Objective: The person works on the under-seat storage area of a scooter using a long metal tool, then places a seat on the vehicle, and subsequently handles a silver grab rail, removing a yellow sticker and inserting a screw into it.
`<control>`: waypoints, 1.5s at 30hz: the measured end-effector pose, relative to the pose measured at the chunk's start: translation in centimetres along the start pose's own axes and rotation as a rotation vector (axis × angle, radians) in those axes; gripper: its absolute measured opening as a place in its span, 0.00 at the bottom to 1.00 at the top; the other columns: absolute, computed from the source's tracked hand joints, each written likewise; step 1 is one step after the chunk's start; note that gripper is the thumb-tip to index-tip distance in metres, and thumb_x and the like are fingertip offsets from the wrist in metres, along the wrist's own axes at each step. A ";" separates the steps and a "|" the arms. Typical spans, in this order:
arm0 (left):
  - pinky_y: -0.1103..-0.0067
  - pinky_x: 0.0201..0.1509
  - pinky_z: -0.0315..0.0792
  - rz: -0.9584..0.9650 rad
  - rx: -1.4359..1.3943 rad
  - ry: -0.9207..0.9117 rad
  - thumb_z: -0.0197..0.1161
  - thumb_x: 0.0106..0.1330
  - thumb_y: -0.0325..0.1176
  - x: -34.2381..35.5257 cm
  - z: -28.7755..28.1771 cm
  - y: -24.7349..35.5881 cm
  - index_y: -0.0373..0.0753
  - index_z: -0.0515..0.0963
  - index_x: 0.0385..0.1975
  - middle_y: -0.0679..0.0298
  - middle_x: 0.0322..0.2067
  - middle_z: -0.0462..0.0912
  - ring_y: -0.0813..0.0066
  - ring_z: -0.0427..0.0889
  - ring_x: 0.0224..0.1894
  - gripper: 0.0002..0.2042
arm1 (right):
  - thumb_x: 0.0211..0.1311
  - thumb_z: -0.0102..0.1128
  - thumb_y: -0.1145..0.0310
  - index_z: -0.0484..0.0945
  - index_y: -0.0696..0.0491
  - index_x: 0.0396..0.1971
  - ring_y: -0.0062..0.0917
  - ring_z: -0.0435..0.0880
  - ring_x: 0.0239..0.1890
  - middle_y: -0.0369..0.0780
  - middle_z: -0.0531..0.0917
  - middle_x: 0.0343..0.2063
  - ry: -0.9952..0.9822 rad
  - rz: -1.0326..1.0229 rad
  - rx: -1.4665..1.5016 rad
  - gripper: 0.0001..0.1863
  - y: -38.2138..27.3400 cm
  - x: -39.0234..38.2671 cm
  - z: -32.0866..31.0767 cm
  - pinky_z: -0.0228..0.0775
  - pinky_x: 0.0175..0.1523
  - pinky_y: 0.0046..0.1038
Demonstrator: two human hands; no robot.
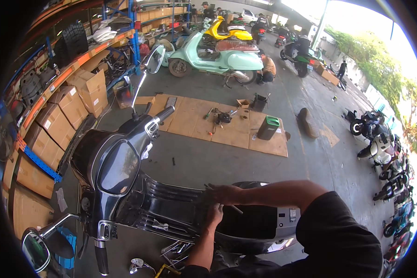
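A black scooter (97, 162) stands in front of me, its handlebar to the left and its seat area open, showing a dark cavity (250, 222). My right hand (224, 194) reaches across to the rear end of the footboard (171, 204), its darkened fingers stretched out to the left over the black panel. Just nearer, my left hand (214, 215) is closed at the same spot; what it grips is hidden. A short grey rod (236, 210) juts out beside the hands, and I cannot tell which hand it belongs to. A small pale piece (160, 225) lies on the footboard's near edge.
Beyond the scooter, flattened cardboard (185, 116) carries loose parts and a dark bin with a green top (268, 127). A brown seat (308, 123) lies on the floor. Cardboard boxes (55, 125) fill shelves at left. A person (267, 69) crouches by a mint scooter (217, 58).
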State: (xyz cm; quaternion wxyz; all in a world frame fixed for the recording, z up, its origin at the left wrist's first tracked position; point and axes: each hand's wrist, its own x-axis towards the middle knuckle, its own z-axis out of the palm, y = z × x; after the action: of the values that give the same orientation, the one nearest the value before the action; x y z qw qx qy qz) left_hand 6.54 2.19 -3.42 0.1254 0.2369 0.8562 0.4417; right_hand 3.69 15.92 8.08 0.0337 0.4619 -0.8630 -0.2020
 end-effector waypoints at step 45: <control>0.75 0.46 0.73 0.481 -0.315 -0.871 0.56 0.68 0.35 -5.1 9.1 25.4 0.38 0.77 0.41 0.60 0.34 0.84 0.71 0.82 0.39 0.09 | 0.57 0.58 0.65 0.81 0.59 0.28 0.47 0.80 0.31 0.51 0.80 0.24 -0.253 1.162 0.923 0.12 -6.5 -30.8 -24.1 0.72 0.39 0.42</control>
State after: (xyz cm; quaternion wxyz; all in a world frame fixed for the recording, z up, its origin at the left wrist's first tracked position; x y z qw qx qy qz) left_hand 22.23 18.59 12.09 0.3991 0.5671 0.5691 0.4420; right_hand 32.28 30.04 31.61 -0.1616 -0.1273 -0.9621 0.1791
